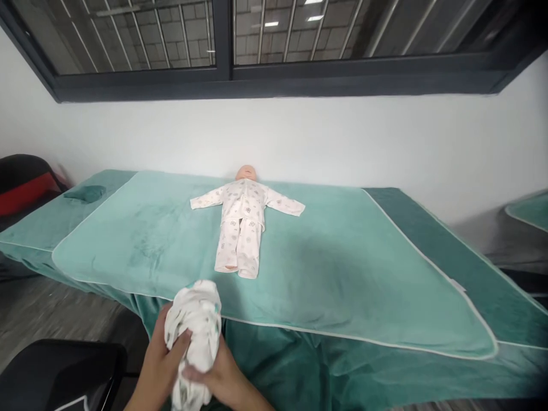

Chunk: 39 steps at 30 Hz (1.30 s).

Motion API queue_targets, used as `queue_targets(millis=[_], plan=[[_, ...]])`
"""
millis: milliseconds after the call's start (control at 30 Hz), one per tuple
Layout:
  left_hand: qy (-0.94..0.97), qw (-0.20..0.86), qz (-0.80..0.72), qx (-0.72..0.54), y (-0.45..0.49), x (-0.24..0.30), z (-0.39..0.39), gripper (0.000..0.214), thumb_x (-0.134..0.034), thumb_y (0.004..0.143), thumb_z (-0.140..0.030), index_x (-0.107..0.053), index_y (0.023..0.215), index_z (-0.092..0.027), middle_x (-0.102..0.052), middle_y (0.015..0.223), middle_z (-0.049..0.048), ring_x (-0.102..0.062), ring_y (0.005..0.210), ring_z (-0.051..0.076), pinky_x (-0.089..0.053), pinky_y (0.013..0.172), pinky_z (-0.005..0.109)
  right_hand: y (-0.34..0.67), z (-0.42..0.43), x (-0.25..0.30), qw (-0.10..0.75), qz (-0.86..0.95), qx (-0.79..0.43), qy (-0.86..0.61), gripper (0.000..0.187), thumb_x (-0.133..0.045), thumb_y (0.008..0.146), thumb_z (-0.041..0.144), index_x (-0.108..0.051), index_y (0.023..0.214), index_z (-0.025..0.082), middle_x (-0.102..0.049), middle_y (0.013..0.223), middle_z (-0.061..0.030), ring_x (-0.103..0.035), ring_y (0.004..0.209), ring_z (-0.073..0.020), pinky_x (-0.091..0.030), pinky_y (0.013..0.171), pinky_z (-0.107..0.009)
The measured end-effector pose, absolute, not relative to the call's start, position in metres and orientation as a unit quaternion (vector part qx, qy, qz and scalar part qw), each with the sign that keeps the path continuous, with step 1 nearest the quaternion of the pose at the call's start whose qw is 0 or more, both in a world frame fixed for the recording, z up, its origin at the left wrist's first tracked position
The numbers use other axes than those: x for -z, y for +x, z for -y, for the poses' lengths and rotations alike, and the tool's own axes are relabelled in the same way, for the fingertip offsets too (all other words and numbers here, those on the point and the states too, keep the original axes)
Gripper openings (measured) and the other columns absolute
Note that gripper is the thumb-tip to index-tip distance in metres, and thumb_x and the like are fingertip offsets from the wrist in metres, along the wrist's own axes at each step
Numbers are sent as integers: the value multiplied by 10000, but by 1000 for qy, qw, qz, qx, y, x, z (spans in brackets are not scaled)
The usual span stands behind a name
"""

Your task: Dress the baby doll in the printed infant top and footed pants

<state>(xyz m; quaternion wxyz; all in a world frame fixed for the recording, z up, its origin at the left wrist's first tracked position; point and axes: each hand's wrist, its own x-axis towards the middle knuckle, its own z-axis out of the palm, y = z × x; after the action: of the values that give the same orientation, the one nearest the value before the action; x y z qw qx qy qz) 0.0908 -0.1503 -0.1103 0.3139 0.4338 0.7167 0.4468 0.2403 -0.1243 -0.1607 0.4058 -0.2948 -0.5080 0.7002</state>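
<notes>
A bunched white cloth with small green and dark prints (200,325) is held between my two hands, just in front of the bed's near edge. My left hand (165,354) grips its left side, thumb across the front. On the lower right side my right hand (218,371) is closed round it, thumb over the fabric. Beyond them a baby doll (246,173) lies face up on the bed, arms spread. It wears a white patterned long-sleeved top (244,200) and matching trousers (238,245).
A light green sheet with pale piping (325,274) covers the darker green bed (398,217), which has a face hole (85,194) at its left end. A black chair (60,371) stands at lower left. Behind the bed are a white wall (274,137) and a dark-framed window (274,83).
</notes>
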Motion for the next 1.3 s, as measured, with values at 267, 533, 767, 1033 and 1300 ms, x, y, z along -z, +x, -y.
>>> queue_targets(millis=[267,533,767,1033,1300], plan=[[571,264,-673,-389,105,140,144,567,-591,936,-482,-524,1492,-392,-507,1591,41,-493,1461,332,-494,1165,518,318,-2,115,531,444,-530,-490,735,-825,715,582,-614,1300,190,-697,1328,-164,-657,1231,-342,-485,1105,-531],[587,271,-632,-428,91,167,79,388,-580,953,-434,-693,1306,-320,-662,1415,93,-629,1316,316,-587,1048,473,486,-136,116,426,576,-218,-662,636,-700,750,535,-614,1250,152,-677,1265,-200,-585,1267,-372,-421,1110,-578],[592,207,-547,-555,102,115,-109,263,-530,982,-334,-715,1135,-226,-728,1185,72,-678,1132,225,-547,1016,386,442,-134,100,449,658,24,-604,500,-628,887,453,-574,1320,209,-525,1457,-170,-461,1409,-330,-354,1193,-587],[656,200,-517,-512,152,85,-306,411,-490,917,-153,-633,1302,-141,-656,1350,144,-586,1290,275,-467,1116,462,293,-282,76,570,556,-277,-538,264,-589,887,346,-594,1113,210,-680,1037,-26,-637,854,-155,-517,823,-337],[705,166,-579,-375,157,101,-327,441,-465,940,-187,-640,1342,-240,-545,1505,112,-425,1429,378,-309,1165,645,302,-335,97,538,545,-347,-541,153,-595,853,323,-638,919,193,-613,816,39,-531,735,-120,-430,756,-279]])
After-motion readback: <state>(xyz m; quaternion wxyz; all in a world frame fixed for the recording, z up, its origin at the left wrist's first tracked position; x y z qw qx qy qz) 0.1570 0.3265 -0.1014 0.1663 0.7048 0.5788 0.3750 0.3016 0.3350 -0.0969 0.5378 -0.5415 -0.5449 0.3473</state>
